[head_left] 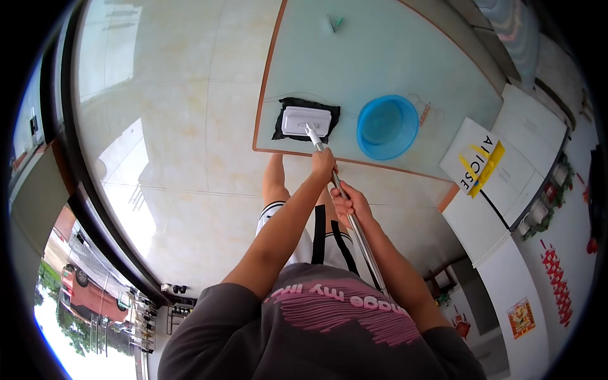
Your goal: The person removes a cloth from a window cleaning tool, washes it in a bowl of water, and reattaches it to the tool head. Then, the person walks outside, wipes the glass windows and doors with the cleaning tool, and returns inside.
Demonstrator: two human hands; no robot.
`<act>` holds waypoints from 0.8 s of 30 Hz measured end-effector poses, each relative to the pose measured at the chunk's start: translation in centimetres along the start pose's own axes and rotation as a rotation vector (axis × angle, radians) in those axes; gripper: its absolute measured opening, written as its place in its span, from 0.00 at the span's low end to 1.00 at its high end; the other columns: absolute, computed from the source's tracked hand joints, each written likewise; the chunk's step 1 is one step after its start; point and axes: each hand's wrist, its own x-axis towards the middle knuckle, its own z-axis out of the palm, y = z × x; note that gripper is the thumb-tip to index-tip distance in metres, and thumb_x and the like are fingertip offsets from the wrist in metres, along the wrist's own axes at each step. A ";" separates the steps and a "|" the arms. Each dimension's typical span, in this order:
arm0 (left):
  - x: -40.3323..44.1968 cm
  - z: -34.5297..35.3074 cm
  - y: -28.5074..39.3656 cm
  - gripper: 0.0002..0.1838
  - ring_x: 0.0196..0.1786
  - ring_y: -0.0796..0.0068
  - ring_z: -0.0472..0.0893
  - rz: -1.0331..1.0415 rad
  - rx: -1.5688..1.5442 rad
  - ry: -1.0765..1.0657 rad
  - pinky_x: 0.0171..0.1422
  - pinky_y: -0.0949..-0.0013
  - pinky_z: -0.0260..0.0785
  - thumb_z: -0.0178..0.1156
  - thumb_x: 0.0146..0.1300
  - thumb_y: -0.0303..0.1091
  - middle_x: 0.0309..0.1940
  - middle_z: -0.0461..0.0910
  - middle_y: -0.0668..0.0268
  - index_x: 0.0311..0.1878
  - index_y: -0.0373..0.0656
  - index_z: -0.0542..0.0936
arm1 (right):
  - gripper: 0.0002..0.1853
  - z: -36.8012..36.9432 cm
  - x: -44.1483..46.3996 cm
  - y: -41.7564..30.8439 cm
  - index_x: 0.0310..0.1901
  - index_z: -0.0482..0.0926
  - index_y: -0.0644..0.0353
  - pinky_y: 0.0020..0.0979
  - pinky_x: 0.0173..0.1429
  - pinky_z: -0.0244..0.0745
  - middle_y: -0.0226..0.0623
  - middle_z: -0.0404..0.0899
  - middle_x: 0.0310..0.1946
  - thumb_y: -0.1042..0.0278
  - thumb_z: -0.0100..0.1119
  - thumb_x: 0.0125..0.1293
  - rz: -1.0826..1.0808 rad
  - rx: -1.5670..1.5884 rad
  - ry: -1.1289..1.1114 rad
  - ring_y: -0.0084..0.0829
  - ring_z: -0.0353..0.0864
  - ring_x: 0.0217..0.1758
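Note:
A metal pole (360, 237) runs from beside my body up to a flat mop head with a white plate (306, 121) and a dark cloth (292, 102) spread under it. The mop head rests on the pale green glass tabletop (354, 63), near its orange-brown edge. My left hand (323, 162) is wrapped round the upper part of the pole, close to the white joint. Lower down, my right hand (350, 204) has its fingers curled round the same pole. A blue basin (387, 127) stands to the right of the mop head.
A small green-and-grey item (334, 24) lies on the far part of the glass. White boxes (529, 130) and a yellow-marked sign (474, 158) are at the right. Glossy tiled floor (171, 95) lies at the left, beside dark-framed glass doors.

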 end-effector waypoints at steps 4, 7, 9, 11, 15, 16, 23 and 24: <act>0.6 0.0 1.0 0.09 0.11 0.65 0.67 -0.032 0.143 0.001 0.14 0.64 0.61 0.46 0.56 0.31 0.14 0.66 0.59 0.25 0.35 0.68 | 0.10 0.4 0.8 -0.4 0.40 0.64 0.61 0.13 0.11 0.58 0.34 0.67 0.29 0.63 0.37 0.72 0.004 -0.054 0.023 0.13 0.58 0.14; 0.8 0.4 1.2 0.08 0.11 0.65 0.67 -0.074 0.112 0.071 0.14 0.63 0.61 0.46 0.55 0.30 0.13 0.66 0.59 0.24 0.35 0.67 | 0.12 0.6 1.0 -0.5 0.38 0.65 0.62 0.13 0.11 0.57 0.32 0.67 0.28 0.61 0.38 0.72 0.005 -0.096 0.046 0.13 0.58 0.13; 1.0 -0.3 0.3 0.08 0.11 0.65 0.67 -0.064 0.127 0.034 0.13 0.63 0.61 0.47 0.54 0.29 0.13 0.66 0.59 0.23 0.36 0.66 | 0.14 -0.3 0.8 -0.2 0.35 0.66 0.62 0.13 0.11 0.56 0.29 0.67 0.27 0.59 0.39 0.71 0.040 -0.145 0.046 0.12 0.58 0.13; 2.9 0.1 0.1 0.07 0.11 0.65 0.67 -0.096 0.135 0.122 0.13 0.63 0.61 0.47 0.54 0.28 0.12 0.66 0.59 0.23 0.36 0.66 | 0.14 0.3 1.4 -0.3 0.34 0.66 0.62 0.13 0.11 0.56 0.28 0.67 0.26 0.59 0.39 0.71 -0.006 -0.171 0.077 0.12 0.58 0.13; 3.1 -0.2 -0.1 0.07 0.11 0.65 0.67 -0.030 0.206 0.086 0.13 0.63 0.61 0.48 0.53 0.29 0.10 0.65 0.60 0.23 0.37 0.67 | 0.14 -0.5 1.6 -0.1 0.34 0.65 0.61 0.13 0.11 0.57 0.29 0.68 0.27 0.59 0.39 0.71 -0.017 -0.238 0.078 0.11 0.58 0.13; 3.3 -0.3 -0.2 0.08 0.12 0.64 0.69 -0.009 0.214 0.076 0.14 0.63 0.62 0.48 0.53 0.30 0.12 0.67 0.59 0.24 0.35 0.68 | 0.13 -0.8 1.8 0.0 0.35 0.65 0.61 0.13 0.11 0.57 0.30 0.69 0.27 0.59 0.39 0.71 -0.036 -0.258 0.042 0.11 0.59 0.13; 2.4 -1.4 -1.0 0.12 0.11 0.67 0.65 0.053 -0.033 -0.071 0.14 0.64 0.59 0.47 0.60 0.39 0.11 0.62 0.63 0.27 0.41 0.65 | 0.13 -4.7 2.5 1.5 0.46 0.68 0.55 0.13 0.15 0.59 0.34 0.73 0.30 0.56 0.46 0.69 -0.071 -0.276 -0.061 0.13 0.63 0.16; 1.3 -1.9 -1.0 0.11 0.13 0.68 0.65 0.057 -0.093 -0.107 0.17 0.63 0.60 0.47 0.60 0.38 0.12 0.62 0.63 0.29 0.41 0.65 | 0.12 -4.0 1.3 2.1 0.46 0.68 0.54 0.13 0.16 0.59 0.35 0.74 0.31 0.56 0.47 0.68 -0.120 -0.378 -0.042 0.13 0.63 0.16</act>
